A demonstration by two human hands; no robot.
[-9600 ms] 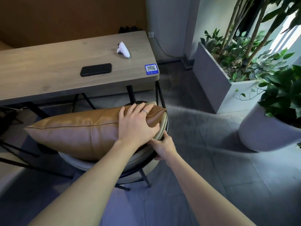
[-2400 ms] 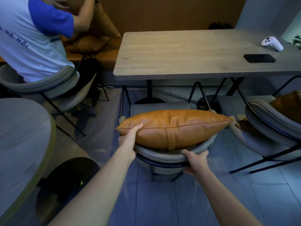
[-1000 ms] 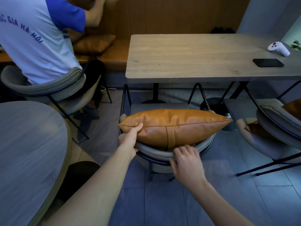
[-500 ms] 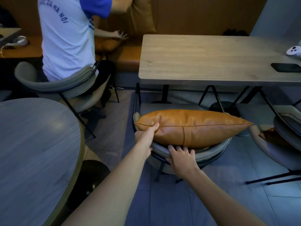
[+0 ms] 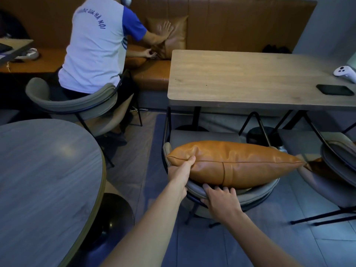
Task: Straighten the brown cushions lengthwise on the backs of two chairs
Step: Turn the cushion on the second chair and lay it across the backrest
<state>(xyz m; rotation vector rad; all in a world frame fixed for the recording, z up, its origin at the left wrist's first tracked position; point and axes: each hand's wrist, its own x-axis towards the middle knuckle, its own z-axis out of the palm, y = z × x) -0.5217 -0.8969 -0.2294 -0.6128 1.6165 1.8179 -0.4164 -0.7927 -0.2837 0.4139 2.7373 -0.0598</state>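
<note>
A long brown leather cushion [image 5: 240, 162] lies lengthwise along the curved grey back of the chair [image 5: 256, 195] in front of me. My left hand [image 5: 182, 172] pinches the cushion's left end, thumb on top. My right hand [image 5: 221, 197] rests flat on the chair back just under the cushion's lower edge, fingers spread and touching it. At the right edge stands a second grey chair [image 5: 337, 157], with part of another brown cushion [image 5: 321, 168] showing beside it.
A rectangular wooden table [image 5: 240, 78] stands behind the chair with a phone [image 5: 335, 90] and a white controller [image 5: 344, 73] on it. A round grey table [image 5: 42, 180] fills the left. A person in a white and blue shirt [image 5: 96, 47] sits at the brown bench [image 5: 221, 26], handling cushions.
The view has shifted left, so the chair and cushion sit further right. My right hand has slid left along the chair back to under the cushion. My left hand keeps its hold.
</note>
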